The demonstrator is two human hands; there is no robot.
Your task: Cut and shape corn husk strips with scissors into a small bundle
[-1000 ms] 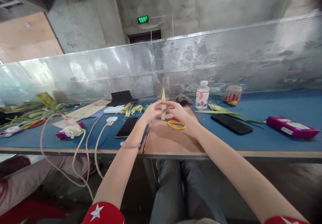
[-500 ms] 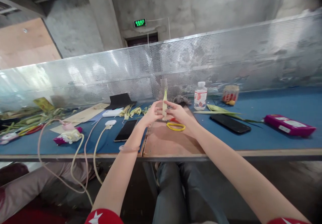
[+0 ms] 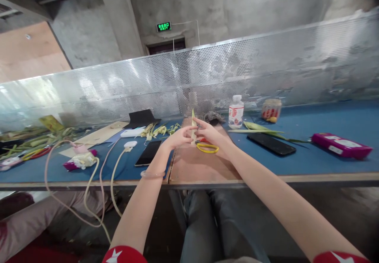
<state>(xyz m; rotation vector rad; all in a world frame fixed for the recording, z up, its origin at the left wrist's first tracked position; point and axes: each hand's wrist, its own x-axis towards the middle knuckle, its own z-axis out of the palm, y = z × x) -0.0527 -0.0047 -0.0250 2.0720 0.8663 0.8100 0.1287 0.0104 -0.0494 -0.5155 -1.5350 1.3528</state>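
A pale green husk-like leaf (image 3: 193, 131) stands upright between my hands, its narrow green tip pointing up. From the left, my left hand (image 3: 180, 137) pinches it with bent fingers. My right hand (image 3: 211, 133) grips the same leaf from the other side, fingers curled towards the left hand. Just below the right hand lie scissors (image 3: 207, 148) with yellow and red handles, partly hidden by that hand. Under them is a brown wooden board (image 3: 201, 168). Several peeled leaf pieces (image 3: 154, 131) lie to the left of my hands.
A white bottle (image 3: 236, 113), a jar (image 3: 271, 111), a long green leaf (image 3: 260, 130), a black phone (image 3: 271, 144) and a purple packet (image 3: 340, 145) are on the right. Another phone (image 3: 148, 153), cables (image 3: 114, 180) and leaf heaps (image 3: 38, 138) lie left. Perforated metal screen (image 3: 133, 83) stands behind.
Both hands and the leaf between them have lowered slightly, so the leaf's tip sits lower. A faint see-through tip above it no longer shows. The things on the table stay put.
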